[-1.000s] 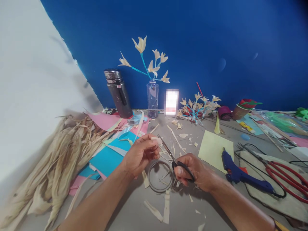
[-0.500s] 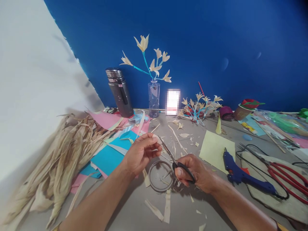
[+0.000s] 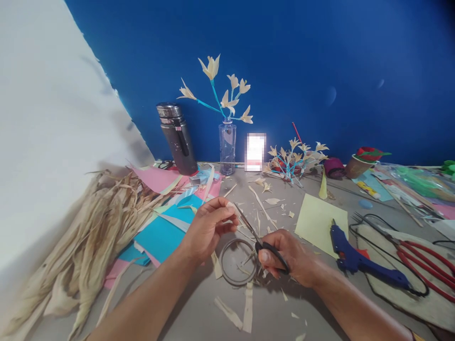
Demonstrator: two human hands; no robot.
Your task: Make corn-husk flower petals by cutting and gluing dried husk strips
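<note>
My right hand (image 3: 284, 255) is closed round the black handles of a pair of scissors (image 3: 251, 228), whose blades point up and left. The blade tips are close to the fingertips of my left hand (image 3: 213, 222). That hand is pinched, thumb against forefinger, on a small pale piece of husk (image 3: 230, 204) that is mostly hidden. Below both hands lies a grey ring (image 3: 223, 272), perhaps a roll of tape, with husk scraps in and about it. Pale husk strips (image 3: 248, 308) lie on the table in front of it.
Dried corn husks (image 3: 88, 246) and blue paper (image 3: 159, 237) lie left. Behind stand a flask (image 3: 177, 142) and a bottle with husk flowers (image 3: 227, 147). More husk flowers (image 3: 291, 158) sit back right. Nearer right are yellow paper (image 3: 313, 218), a blue glue gun (image 3: 366, 270) and red-handled cutters (image 3: 419, 255).
Both hands stay almost in place, the scissors' tips still by the left fingertips. The whole view has shifted slightly.
</note>
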